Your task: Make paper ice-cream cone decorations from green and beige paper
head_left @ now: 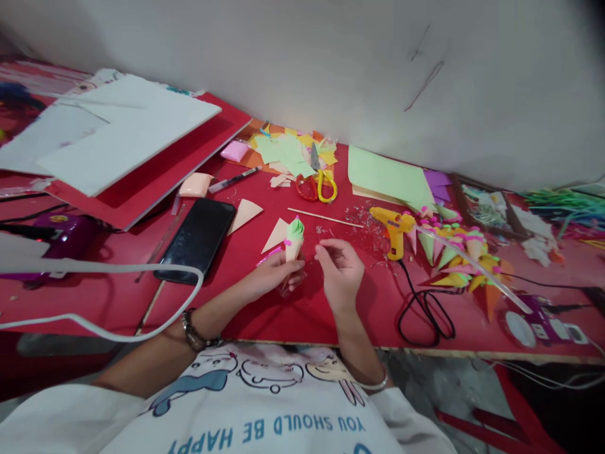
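Observation:
A small paper ice cream cone stands upright in my left hand, its pale body gripped between thumb and fingers. It has a green swirl on top and bright pink dots at the tip and rim. My right hand is just to the right of the cone, apart from it, thumb and forefinger pinched together. Whatever may be in that pinch is too small to make out. Behind the cone lie cut peach paper pieces and a thin stick. Something shiny and pink shows beside my left hand.
A yellow glue gun lies to the right, its black cord looped near the edge. Beyond it sit several finished cones. Scissors, paper scraps and green sheets lie behind. At left are a phone and white boards.

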The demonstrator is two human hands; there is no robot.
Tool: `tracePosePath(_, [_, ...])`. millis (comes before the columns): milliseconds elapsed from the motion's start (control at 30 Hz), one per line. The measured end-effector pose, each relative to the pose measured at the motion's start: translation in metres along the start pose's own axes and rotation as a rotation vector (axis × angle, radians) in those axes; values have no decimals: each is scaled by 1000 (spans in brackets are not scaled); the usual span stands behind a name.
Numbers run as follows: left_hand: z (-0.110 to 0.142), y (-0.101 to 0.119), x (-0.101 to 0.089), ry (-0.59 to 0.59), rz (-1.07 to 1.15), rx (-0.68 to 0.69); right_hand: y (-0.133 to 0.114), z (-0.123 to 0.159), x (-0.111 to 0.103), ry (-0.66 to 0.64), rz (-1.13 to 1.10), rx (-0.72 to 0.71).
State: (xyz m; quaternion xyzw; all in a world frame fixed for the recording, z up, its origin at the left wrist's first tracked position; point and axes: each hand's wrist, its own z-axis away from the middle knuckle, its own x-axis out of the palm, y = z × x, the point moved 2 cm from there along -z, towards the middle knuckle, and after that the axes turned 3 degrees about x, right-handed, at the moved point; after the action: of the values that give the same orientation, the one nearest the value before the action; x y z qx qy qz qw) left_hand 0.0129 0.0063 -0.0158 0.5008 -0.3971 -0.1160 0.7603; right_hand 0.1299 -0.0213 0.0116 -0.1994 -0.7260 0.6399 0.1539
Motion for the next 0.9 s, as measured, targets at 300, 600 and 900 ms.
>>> tracePosePath(300, [-2, -3, -2, 57, -149, 3, -3, 3, 7, -107, 88, -112])
tracePosePath(600, [-3, -4, 5, 105, -233, -28, -1, 0, 13, -144, 146, -148])
tracePosePath(900, [-4, -7, 5, 112, -218, 14, 6, 1, 15, -156, 15, -60])
